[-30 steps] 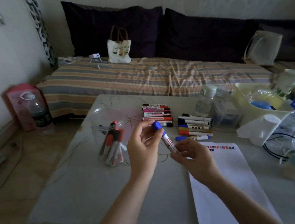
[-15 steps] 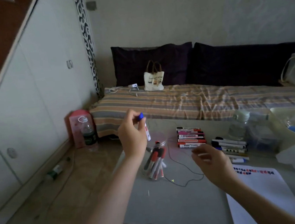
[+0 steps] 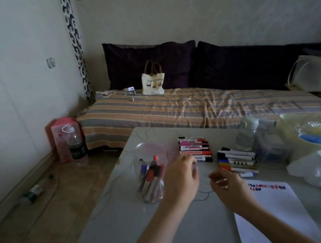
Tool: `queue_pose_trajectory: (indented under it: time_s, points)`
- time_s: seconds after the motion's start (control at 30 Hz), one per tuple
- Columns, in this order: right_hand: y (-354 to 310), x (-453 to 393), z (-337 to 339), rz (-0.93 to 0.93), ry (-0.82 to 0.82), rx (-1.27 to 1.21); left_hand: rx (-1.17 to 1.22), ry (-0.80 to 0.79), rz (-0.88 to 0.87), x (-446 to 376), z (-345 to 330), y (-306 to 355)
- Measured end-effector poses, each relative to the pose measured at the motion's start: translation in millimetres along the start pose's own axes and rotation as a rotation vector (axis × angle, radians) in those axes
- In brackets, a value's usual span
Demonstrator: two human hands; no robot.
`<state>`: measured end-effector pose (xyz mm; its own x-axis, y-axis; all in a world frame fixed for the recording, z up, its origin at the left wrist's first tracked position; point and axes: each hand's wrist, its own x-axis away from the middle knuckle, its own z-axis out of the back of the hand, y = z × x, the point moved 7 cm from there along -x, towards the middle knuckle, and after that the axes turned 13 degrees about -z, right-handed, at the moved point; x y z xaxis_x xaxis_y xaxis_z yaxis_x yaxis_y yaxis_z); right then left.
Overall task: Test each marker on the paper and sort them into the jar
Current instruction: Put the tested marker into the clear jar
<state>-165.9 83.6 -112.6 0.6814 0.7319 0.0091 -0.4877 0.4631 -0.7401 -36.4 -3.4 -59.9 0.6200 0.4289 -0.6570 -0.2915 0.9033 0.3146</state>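
A clear plastic jar [image 3: 139, 155] stands on the left part of the grey table [image 3: 126, 215] and holds several capped markers [image 3: 152, 179], one with a blue cap. My left hand [image 3: 182, 177] hovers just right of the jar with relaxed fingers and nothing in it. My right hand [image 3: 228, 184] hangs over the table between the jar and the white paper [image 3: 276, 214], loosely curled and empty. The paper carries a row of red and blue test marks along its top edge. Two rows of markers lie behind my hands: a pink and red row [image 3: 195, 149] and a mixed row [image 3: 237, 160].
Clear water bottles [image 3: 245, 135] and a yellow tub [image 3: 288, 124] of plastic bags crowd the table's right side. A thin cable [image 3: 202, 197] loops across the table near my hands. A striped sofa bed [image 3: 194, 105] with a tote bag stands behind. Bottles sit on the floor at left.
My left hand came down from above the jar and no longer holds the blue-capped marker, which now stands in the jar. The camera tilted back down toward the table.
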Motion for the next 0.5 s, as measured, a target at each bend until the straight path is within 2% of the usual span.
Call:
queue_pose_trajectory:
  time_s: [0.07, 0.13, 0.2, 0.4, 0.5]
  points:
    - [12, -14, -4, -0.022, -0.014, 0.075, 0.049, -0.228, 0.119, 20, -57, -14]
    - [27, -29, -7, -0.041, -0.028, 0.164, -0.010, -0.475, 0.116, 38, -98, -26]
    - [40, -46, -5, -0.048, -0.012, 0.245, -0.085, -0.611, 0.077, 46, -119, -37]
    - [38, -98, -39, -0.032, -0.024, 0.333, -0.187, -0.556, -0.002, 50, -142, -51]
    - [31, -125, -67, -0.013, -0.034, 0.377, -0.179, -0.452, -0.008, 53, -143, -55]
